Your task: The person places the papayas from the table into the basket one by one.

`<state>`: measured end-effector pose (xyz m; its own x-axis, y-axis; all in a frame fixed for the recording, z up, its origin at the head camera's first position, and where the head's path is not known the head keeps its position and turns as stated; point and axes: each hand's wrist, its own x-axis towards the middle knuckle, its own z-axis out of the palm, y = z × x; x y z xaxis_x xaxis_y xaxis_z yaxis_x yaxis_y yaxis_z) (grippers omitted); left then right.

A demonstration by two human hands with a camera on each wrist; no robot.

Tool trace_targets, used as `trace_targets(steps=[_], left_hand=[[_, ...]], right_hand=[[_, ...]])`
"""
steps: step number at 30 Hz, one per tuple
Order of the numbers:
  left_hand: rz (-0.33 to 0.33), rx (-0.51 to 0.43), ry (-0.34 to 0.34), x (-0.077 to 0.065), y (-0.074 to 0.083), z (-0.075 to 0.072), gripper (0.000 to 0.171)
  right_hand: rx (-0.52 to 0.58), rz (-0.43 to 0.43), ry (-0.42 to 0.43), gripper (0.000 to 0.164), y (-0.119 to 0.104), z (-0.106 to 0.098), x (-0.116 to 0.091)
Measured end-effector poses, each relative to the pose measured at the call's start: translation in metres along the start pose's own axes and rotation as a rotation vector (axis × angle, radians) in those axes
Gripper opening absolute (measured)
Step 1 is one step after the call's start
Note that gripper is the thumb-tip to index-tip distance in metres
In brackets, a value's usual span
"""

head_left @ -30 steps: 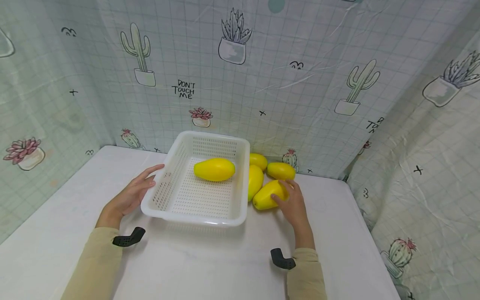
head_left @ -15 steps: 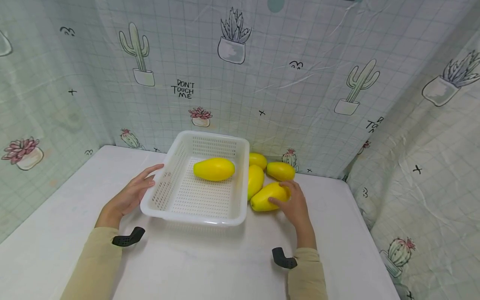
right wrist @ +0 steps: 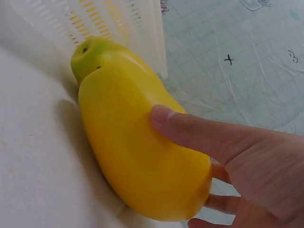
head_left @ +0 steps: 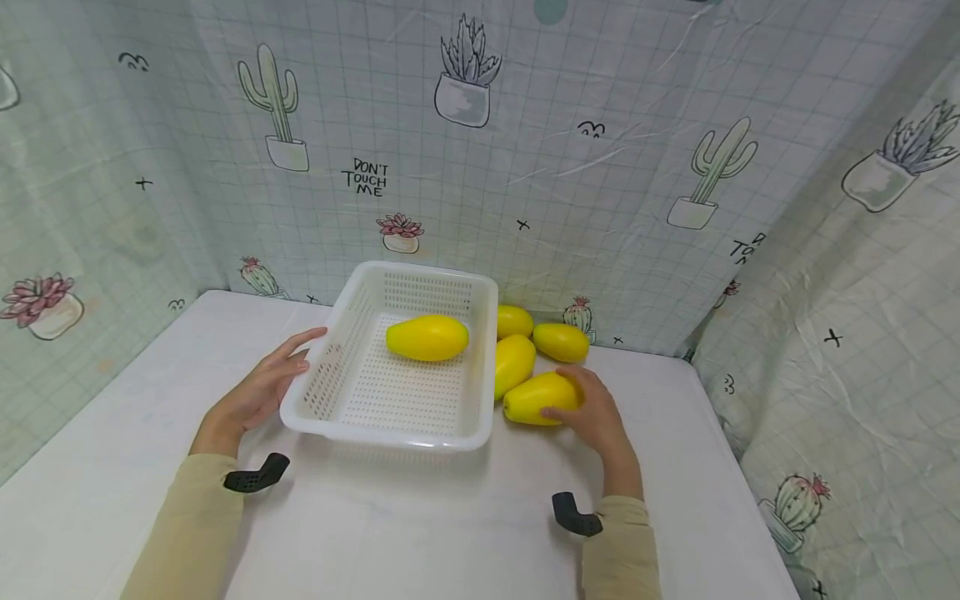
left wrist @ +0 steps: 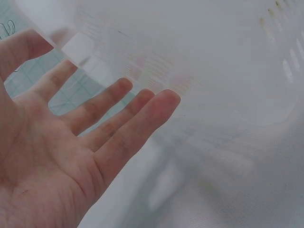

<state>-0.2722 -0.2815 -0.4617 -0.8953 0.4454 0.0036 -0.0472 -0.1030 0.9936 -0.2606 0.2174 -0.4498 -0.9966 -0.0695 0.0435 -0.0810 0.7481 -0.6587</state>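
My right hand (head_left: 596, 414) grips a yellow papaya (right wrist: 137, 137) at its rounded end, thumb on the near side and fingers round the far side. The fruit appears to lie on the table to the right of a white perforated plastic basket (head_left: 487, 367), its greenish stem end towards the basket. A single papaya (head_left: 427, 337) lies inside the basket. Along the basket's left side, my left hand (head_left: 258, 392) touches the outer wall with extended fingers (left wrist: 164, 102). Behind the gripped fruit is another papaya (head_left: 516, 365), close against the basket.
Two more papayas lie at the back, one papaya (head_left: 515, 321) partly behind the basket's edge and one papaya (head_left: 561, 342) farther right. A patterned curtain (head_left: 600, 208) closes off the back and both sides of the white table (head_left: 420, 525).
My right hand has shifted slightly right and towards me, with the gripped papaya turning and coming nearer. The papaya behind it has tilted to the right. My left hand and the basket stay put.
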Motion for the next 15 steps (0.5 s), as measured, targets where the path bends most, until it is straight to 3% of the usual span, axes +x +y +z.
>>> trace_targets(steps=[15], left_hand=[[0.01,0.009,-0.008,-0.0006,-0.0008,0.0001,0.053]], right_hand=[[-0.002,0.017,-0.089,0.078,-0.0003,-0.0056,-0.0046]])
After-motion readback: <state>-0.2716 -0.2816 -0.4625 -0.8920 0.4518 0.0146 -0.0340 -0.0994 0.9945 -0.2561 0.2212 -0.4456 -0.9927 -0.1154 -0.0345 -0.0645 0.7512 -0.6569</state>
